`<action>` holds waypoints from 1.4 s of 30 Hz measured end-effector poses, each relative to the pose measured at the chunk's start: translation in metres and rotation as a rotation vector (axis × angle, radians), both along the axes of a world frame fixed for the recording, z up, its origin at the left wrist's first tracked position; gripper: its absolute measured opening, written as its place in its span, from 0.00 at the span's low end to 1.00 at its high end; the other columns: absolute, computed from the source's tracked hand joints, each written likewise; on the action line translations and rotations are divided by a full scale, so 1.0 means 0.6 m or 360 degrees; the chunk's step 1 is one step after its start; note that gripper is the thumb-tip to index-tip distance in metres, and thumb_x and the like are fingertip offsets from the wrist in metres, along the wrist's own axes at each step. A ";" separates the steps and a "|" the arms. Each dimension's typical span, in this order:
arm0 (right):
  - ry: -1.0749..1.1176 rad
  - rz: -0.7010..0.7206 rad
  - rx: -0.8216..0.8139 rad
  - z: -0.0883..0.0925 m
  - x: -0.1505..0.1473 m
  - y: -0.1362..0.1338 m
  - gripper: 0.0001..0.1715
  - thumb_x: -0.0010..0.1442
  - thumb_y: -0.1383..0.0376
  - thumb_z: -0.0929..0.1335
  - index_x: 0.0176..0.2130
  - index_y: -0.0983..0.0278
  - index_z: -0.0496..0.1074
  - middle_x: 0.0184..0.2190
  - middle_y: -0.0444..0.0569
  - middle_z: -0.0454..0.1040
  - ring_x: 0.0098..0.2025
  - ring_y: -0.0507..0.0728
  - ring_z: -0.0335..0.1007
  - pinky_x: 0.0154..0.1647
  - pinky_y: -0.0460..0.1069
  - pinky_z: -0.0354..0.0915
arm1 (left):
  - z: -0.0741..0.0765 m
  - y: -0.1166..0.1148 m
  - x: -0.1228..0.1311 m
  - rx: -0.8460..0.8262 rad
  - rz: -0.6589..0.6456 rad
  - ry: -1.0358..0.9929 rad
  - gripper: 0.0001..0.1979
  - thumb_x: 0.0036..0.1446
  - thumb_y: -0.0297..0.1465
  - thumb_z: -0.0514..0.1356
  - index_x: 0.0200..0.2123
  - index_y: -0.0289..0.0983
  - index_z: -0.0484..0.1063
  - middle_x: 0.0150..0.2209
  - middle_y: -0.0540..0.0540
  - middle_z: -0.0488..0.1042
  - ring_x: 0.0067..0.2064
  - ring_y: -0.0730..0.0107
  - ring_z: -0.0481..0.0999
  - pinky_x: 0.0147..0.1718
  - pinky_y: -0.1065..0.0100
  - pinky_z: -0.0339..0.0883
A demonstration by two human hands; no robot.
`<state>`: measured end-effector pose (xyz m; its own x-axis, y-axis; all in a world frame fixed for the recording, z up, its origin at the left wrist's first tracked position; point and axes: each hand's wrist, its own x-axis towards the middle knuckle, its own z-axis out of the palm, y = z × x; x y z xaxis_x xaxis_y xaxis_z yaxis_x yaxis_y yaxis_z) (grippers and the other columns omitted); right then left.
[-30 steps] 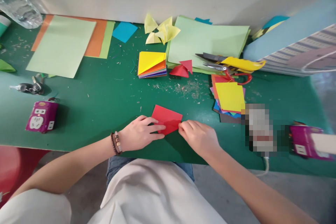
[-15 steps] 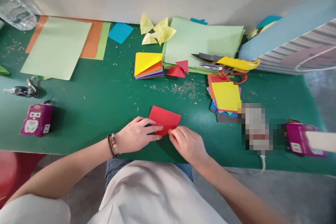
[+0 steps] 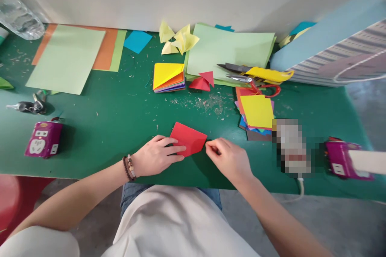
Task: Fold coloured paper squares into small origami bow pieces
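A red sheet of paper (image 3: 190, 138), with its lower right corner folded or slanted, lies on the green table. My left hand (image 3: 157, 154) rests on the paper's left side, its fingers stretched out and apart, pressing it down. My right hand (image 3: 230, 158) is curled just off the paper's right edge, thumb and forefinger drawn together. Nothing shows between those fingertips. Beyond the sheet sit a small folded red paper piece (image 3: 202, 82) and a stack of colored paper (image 3: 169, 78) with yellow on top.
Scissors (image 3: 253, 84) and a yellow-handled cutter (image 3: 265, 73) lie at the right, above more colored sheets (image 3: 257, 111). Pale green sheets (image 3: 68, 58) and folded yellow paper (image 3: 181, 40) are at the back. Keys (image 3: 31, 105) and a purple socket box (image 3: 44, 139) stand left.
My right hand has moved to the right, off the paper's lower right edge. My left hand stays on the paper. The whole view has shifted slightly.
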<state>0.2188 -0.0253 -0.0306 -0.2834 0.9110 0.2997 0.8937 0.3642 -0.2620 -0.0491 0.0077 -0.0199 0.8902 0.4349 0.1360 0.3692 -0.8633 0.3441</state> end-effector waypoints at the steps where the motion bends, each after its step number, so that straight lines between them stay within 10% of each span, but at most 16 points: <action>1: 0.0080 -0.0014 -0.0028 0.001 0.009 0.001 0.06 0.61 0.70 0.65 0.33 0.63 0.71 0.26 0.44 0.72 0.27 0.51 0.68 0.28 0.46 0.62 | -0.002 0.002 -0.001 0.0016 -0.0035 -0.0037 0.12 0.65 0.28 0.52 0.46 0.43 0.74 0.57 0.52 0.71 0.58 0.62 0.66 0.53 0.58 0.60; 5: 0.0181 0.0180 -0.0058 -0.001 0.035 0.005 0.18 0.62 0.70 0.65 0.52 0.62 0.69 0.50 0.56 0.70 0.44 0.57 0.71 0.45 0.53 0.69 | -0.004 0.019 -0.002 0.0038 -0.0177 -0.0131 0.10 0.65 0.30 0.53 0.40 0.39 0.75 0.54 0.51 0.74 0.62 0.62 0.63 0.62 0.54 0.53; 9: 0.0064 0.0538 -0.0037 -0.007 0.037 0.005 0.20 0.61 0.74 0.64 0.50 0.57 0.72 0.56 0.54 0.66 0.53 0.61 0.65 0.49 0.57 0.68 | 0.011 0.043 -0.002 0.0080 -0.0178 -0.0105 0.10 0.65 0.30 0.54 0.42 0.39 0.75 0.54 0.50 0.74 0.64 0.61 0.60 0.64 0.51 0.50; 17: -0.0023 0.0703 0.0101 -0.006 0.015 -0.019 0.15 0.64 0.72 0.63 0.45 0.62 0.76 0.52 0.50 0.73 0.53 0.62 0.64 0.48 0.56 0.65 | 0.038 -0.060 0.025 0.0076 0.0756 -0.0179 0.14 0.63 0.29 0.56 0.50 0.33 0.71 0.53 0.42 0.74 0.59 0.60 0.68 0.57 0.58 0.65; 25: 0.0043 0.0763 0.0042 -0.005 0.008 -0.033 0.13 0.64 0.71 0.63 0.45 0.65 0.75 0.45 0.48 0.77 0.51 0.60 0.65 0.49 0.55 0.63 | 0.023 -0.109 0.047 -0.0024 0.0779 0.0309 0.25 0.66 0.41 0.50 0.60 0.32 0.62 0.65 0.43 0.59 0.67 0.51 0.52 0.64 0.45 0.49; 42: 0.0440 0.0635 -0.0180 0.001 -0.008 -0.023 0.06 0.61 0.65 0.69 0.40 0.62 0.76 0.38 0.49 0.77 0.45 0.58 0.68 0.46 0.54 0.66 | 0.015 -0.083 0.027 -0.0113 0.0569 0.0103 0.21 0.63 0.39 0.55 0.55 0.34 0.66 0.58 0.37 0.67 0.63 0.53 0.62 0.61 0.50 0.58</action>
